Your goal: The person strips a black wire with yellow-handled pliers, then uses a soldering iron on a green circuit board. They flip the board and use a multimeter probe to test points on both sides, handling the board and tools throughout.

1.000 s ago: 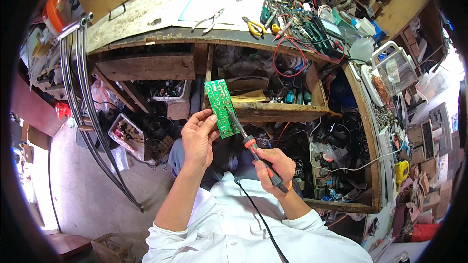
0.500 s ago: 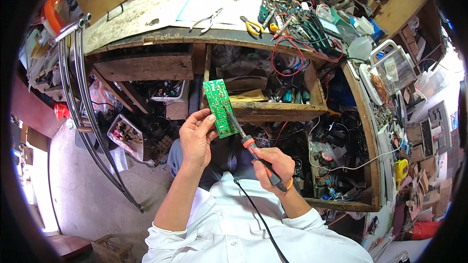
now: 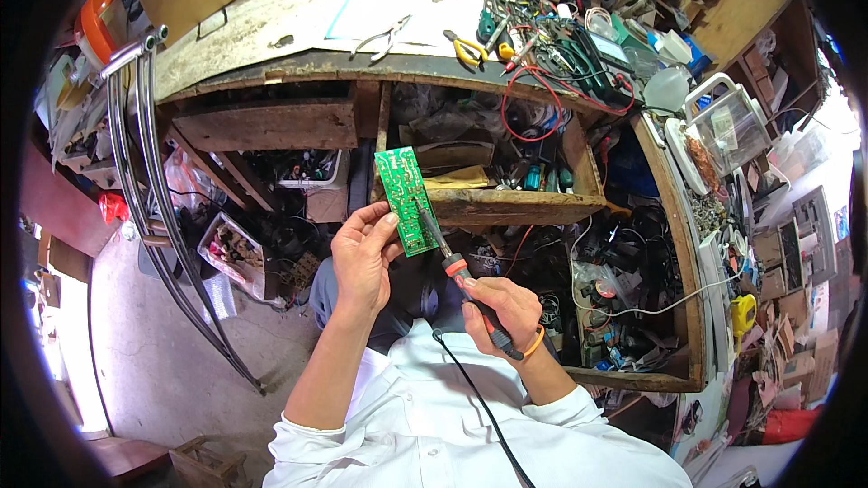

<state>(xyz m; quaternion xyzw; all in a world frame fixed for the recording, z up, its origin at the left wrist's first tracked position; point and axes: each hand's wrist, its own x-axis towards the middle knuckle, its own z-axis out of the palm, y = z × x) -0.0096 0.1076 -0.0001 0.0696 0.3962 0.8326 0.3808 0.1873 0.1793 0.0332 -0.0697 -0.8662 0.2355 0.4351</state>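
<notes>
Green board (image 3: 403, 183), left edge pinched in left fingers (image 3: 383, 229), right fingers (image 3: 485, 292) clasping soldering iron (image 3: 456, 267) (tilted)

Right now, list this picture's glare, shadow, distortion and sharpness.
Head view: glare bleaches parts of both sides; head view: the workbench bows along its front and the corners are black; head view: the space under the drawer lies in shadow; head view: the green circuit board and soldering iron look fairly sharp.

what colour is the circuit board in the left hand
The circuit board is green, best seen in the head view.
</notes>
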